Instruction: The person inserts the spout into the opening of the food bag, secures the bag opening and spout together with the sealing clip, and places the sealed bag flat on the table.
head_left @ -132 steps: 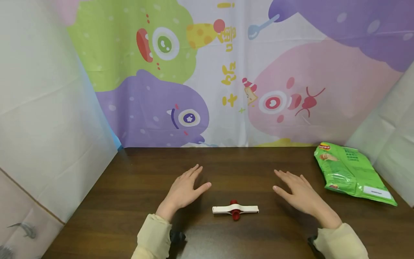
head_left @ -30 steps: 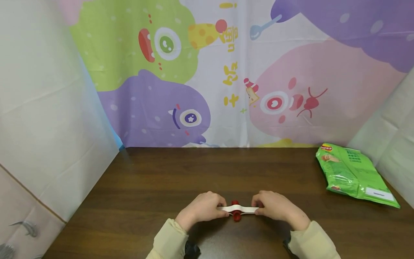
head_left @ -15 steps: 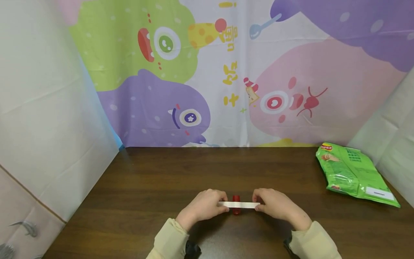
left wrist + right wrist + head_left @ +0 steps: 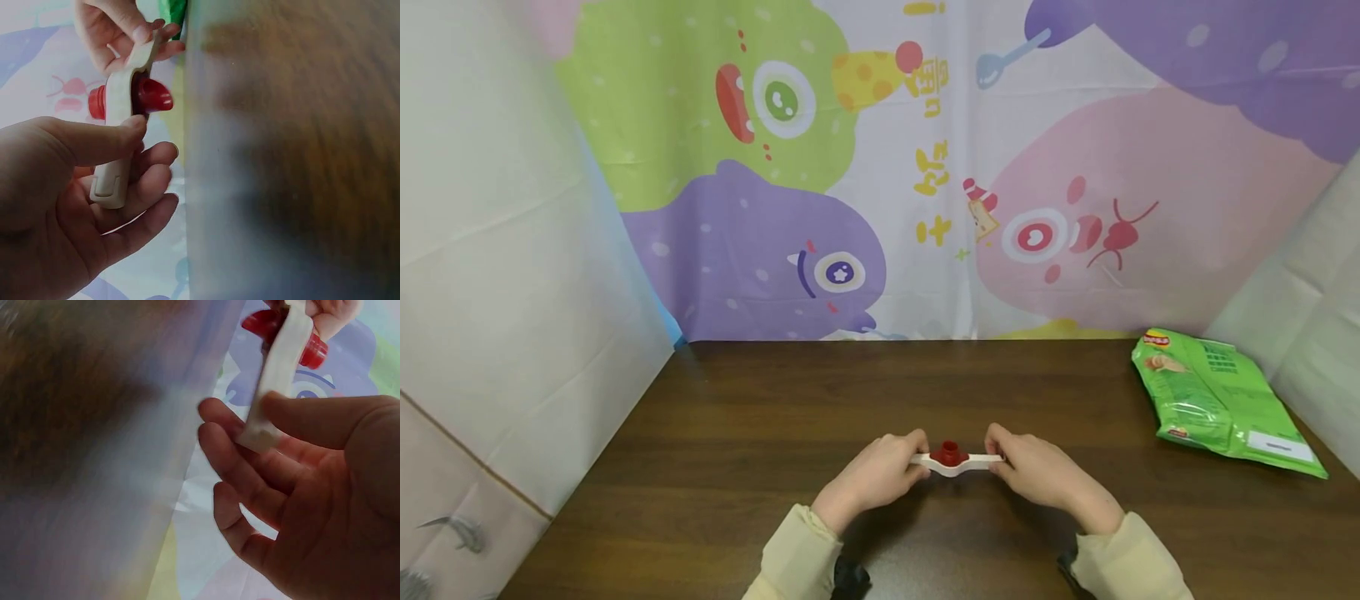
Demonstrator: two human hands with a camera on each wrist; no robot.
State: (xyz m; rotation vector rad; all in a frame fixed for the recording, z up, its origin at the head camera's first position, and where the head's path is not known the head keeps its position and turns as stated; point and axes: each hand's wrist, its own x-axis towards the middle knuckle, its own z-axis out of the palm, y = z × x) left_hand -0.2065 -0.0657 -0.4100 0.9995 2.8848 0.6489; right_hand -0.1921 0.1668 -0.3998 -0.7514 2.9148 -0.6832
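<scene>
In the head view, the left hand (image 4: 880, 471) and right hand (image 4: 1037, 471) each pinch one end of the white clip (image 4: 952, 470), which sits between them near the middle of the worktop (image 4: 775, 400) and looks raised from it. A second ago it lay lower, its red neck (image 4: 950, 449) pointing another way; now the round mouth of that neck faces up, so the clip has been lifted and turned, and the work seems to be at a two-handed handling stage. The green bag (image 4: 1225, 404) lies at the right, untouched.

In the left wrist view, the left thumb presses the clip beside the slanted red spout (image 4: 155, 95), fingers behind.

In the right wrist view, somewhat blurred, the right thumb and fingers nip the other end, the remaining fingers loosely bent
</scene>
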